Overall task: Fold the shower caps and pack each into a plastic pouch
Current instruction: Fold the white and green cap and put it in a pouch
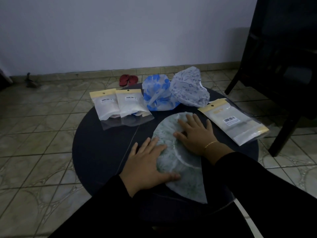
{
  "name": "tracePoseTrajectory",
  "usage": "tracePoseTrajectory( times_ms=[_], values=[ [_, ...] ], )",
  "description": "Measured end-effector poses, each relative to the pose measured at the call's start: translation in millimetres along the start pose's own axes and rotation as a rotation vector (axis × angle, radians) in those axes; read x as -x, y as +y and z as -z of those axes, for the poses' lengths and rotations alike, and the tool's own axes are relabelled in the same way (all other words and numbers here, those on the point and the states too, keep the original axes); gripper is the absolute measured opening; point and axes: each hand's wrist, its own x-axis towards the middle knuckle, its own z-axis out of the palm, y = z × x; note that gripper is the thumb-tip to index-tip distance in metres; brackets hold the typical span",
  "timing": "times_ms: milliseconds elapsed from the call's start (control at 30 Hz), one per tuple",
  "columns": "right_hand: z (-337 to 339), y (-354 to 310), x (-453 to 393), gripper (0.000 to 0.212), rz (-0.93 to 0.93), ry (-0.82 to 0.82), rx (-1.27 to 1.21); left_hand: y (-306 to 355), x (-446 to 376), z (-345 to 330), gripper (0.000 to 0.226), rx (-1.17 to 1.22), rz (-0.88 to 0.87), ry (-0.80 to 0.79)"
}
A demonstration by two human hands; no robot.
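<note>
Green shower cap (pixel 173 152) lay half-folded under spread, flat fingers of left hand (pixel 145 162) and right hand (pixel 195 134); next likely another fold.

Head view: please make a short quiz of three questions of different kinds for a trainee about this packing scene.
1. True or false: both hands press flat on the green shower cap.
2. Multiple choice: on which side of the round dark table do the two filled pouches lie? A) the person's left B) the person's right C) under the caps
3. How many unfolded caps sit at the far side of the table?

Key:
1. True: the left hand and the right hand lie open on it.
2. A; the pouch stack lies on the right.
3. Two: the blue-flowered cap and the purple-patterned cap.
</note>
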Motion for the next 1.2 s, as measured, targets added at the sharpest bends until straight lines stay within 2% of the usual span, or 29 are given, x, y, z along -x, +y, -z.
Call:
tracePoseTrajectory(
  times_ms=[167, 300, 367, 433, 500, 533, 600, 667, 700, 767, 833, 900, 1067, 1200],
  values=[
    [5.1, 3.6, 25.5, 0.054, 0.062, 0.136, -0.085, 4.8, -0.4, -1.4, 0.106, 0.009, 0.026, 0.034],
    [7.0, 5.8, 73.3, 0.033, 0.228, 0.293, -0.169, 6.6, 1.5, -1.6, 0.107, 0.009, 0.048, 0.104],
    [5.0, 5.1, 98.1, 0.023, 0.308, 0.277, -0.162, 8.0, 2.5, -1.1, 0.107, -0.002, 0.042, 0.125],
    [-0.7, 7.1, 114.3, 0.031, 0.344, 0.194, -0.113, 8.7, 3.1, -1.3, 0.108, -0.026, 0.025, 0.154],
    [-7.6, 10.2, 123.1, 0.053, 0.35, 0.137, -0.047, 10.6, 4.7, -2.0, 0.109, -0.04, -0.009, 0.202],
    [-10.8, 12.4, 125.0, 0.058, 0.343, 0.135, -0.037, 12.2, 5.7, -2.8, 0.106, -0.04, -0.042, 0.254],
    [-13.5, 14.6, 127.2, 0.061, 0.328, 0.132, -0.049, 17.0, 10.3, -3.8, 0.085, 0.001, -0.174, 0.427],
    [-16.1, 15.1, 128.3, 0.075, 0.342, 0.132, -0.058, 20.6, 16.5, -5.5, 0.052, 0.069, -0.365, 0.575],
    [-17.4, 16.1, 128.7, 0.082, 0.349, 0.127, -0.061, 21.4, 19.4, -6.9, 0.042, 0.091, -0.45, 0.57],
    [-17.1, 17.2, 131.3, 0.087, 0.348, 0.11, -0.087, 23.0, 24.0, -8.7, 0.041, 0.103, -0.528, 0.426],
    [-15.8, 17.6, 134.2, 0.082, 0.346, 0.082, -0.119, 20.8, 25.0, -8.7, 0.046, 0.11, -0.527, 0.299],
    [-14.0, 18.3, 136.6, 0.072, 0.339, 0.068, -0.138, 18.9, 24.0, -7.4, 0.047, 0.113, -0.507, 0.25],
    [-15.5, 22.4, 142.3, 0.058, 0.341, 0.092, -0.241, 23.7, 22.9, -8.9, 0.032, 0.002, -0.521, 0.369],
    [-20.6, 27.3, 143.2, 0.047, 0.299, 0.123, -0.266, 29.2, 23.6, -12.9, 0.032, 0.042, -0.462, 0.451]
  ],
)
